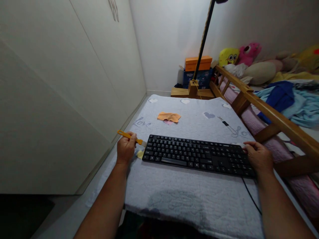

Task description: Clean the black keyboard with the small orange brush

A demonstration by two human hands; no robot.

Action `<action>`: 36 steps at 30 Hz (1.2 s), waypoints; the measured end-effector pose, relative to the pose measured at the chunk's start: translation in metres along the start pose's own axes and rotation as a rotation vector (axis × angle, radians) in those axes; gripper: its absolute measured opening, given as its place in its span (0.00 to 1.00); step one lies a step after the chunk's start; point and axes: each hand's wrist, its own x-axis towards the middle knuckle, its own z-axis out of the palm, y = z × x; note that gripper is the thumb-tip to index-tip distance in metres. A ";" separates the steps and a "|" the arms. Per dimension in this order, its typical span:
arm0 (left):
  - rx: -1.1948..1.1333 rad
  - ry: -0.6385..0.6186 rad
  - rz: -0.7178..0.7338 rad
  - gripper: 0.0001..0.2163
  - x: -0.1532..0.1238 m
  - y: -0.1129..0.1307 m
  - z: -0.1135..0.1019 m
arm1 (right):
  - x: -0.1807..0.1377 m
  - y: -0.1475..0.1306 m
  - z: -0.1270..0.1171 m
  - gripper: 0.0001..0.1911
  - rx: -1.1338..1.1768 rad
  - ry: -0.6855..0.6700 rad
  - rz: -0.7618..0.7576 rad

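Observation:
A black computer keyboard (179, 151) lies across the cloth-covered table, its cable running off the near right edge. My left hand (126, 148) is closed around the handle of a yellow brush (138, 141). The brush's pale bristles point right and meet the keyboard's left end. At the opposite end, my right hand (259, 156) grips the keyboard's right edge near its far corner, with the thumb and forefinger close together. Some of that hand's fingers are hidden from view.
Beyond the keyboard lie an orange cloth (168, 117) and a thin wire tool with a black middle (225, 123). A wooden bed rail (269, 108) runs along the right, a white cabinet (74, 83) along the left. A dark pole (204, 39) rises behind the table.

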 end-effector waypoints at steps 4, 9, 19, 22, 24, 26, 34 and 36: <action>0.012 0.052 0.007 0.12 -0.001 0.007 0.003 | 0.002 0.002 0.001 0.15 0.003 -0.014 0.005; 0.015 0.078 0.014 0.12 -0.002 0.007 0.007 | 0.001 0.000 0.001 0.16 0.005 -0.014 0.014; 0.005 0.071 0.001 0.13 -0.004 0.007 0.010 | 0.000 0.001 0.000 0.17 0.013 -0.022 0.013; -0.005 0.063 -0.005 0.13 -0.005 0.007 0.010 | 0.000 0.001 0.000 0.17 0.010 -0.024 0.016; -0.004 0.062 -0.007 0.13 -0.005 0.007 0.010 | 0.000 -0.001 -0.001 0.16 0.007 -0.022 0.019; 0.008 0.067 -0.007 0.13 -0.005 0.006 0.010 | -0.001 -0.002 -0.001 0.17 0.006 -0.025 0.026; 0.040 0.128 0.013 0.14 -0.005 0.005 0.012 | -0.001 -0.001 -0.001 0.19 -0.006 -0.035 0.052; 0.035 0.129 0.022 0.14 -0.005 0.005 0.013 | -0.001 -0.001 -0.001 0.19 0.001 -0.041 0.058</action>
